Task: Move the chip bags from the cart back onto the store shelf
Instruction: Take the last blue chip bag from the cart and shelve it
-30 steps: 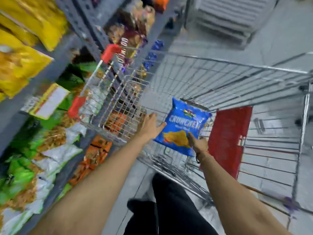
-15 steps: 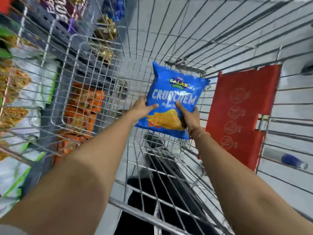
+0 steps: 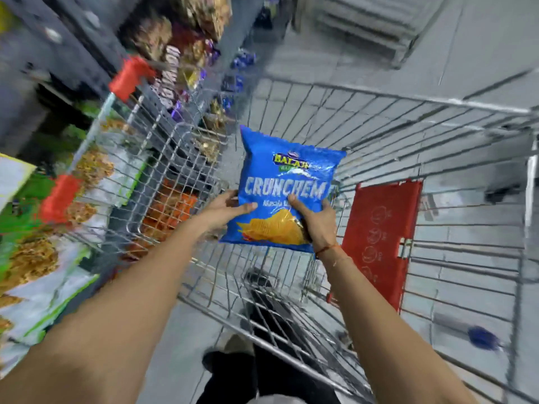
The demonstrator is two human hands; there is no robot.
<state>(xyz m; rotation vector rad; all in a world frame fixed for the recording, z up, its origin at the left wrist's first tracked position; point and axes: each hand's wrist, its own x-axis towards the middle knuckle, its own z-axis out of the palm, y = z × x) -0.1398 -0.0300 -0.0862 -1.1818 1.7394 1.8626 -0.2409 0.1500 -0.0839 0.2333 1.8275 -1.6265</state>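
Note:
A blue chip bag point(image 3: 287, 182) with white lettering and a picture of yellow chips is held upright over the wire cart point(image 3: 408, 135). My left hand point(image 3: 224, 209) grips its lower left edge, thumb across the front. My right hand point(image 3: 316, 220) grips its lower right corner, a red thread around the wrist. The store shelf point(image 3: 58, 91) of snack bags runs along the left, beside the cart.
The cart's red child-seat flap point(image 3: 379, 243) hangs to the right of the bag, and its red-capped handle point(image 3: 87, 141) lies toward the shelf. Green-and-white and orange snack bags point(image 3: 38, 258) fill the lower shelf. Grey tiled floor and a stack of grey crates point(image 3: 373, 21) lie beyond.
The bag has risen higher out of the cart in both hands. The view has pulled back and up, showing the shelf and the cart's far rim again.

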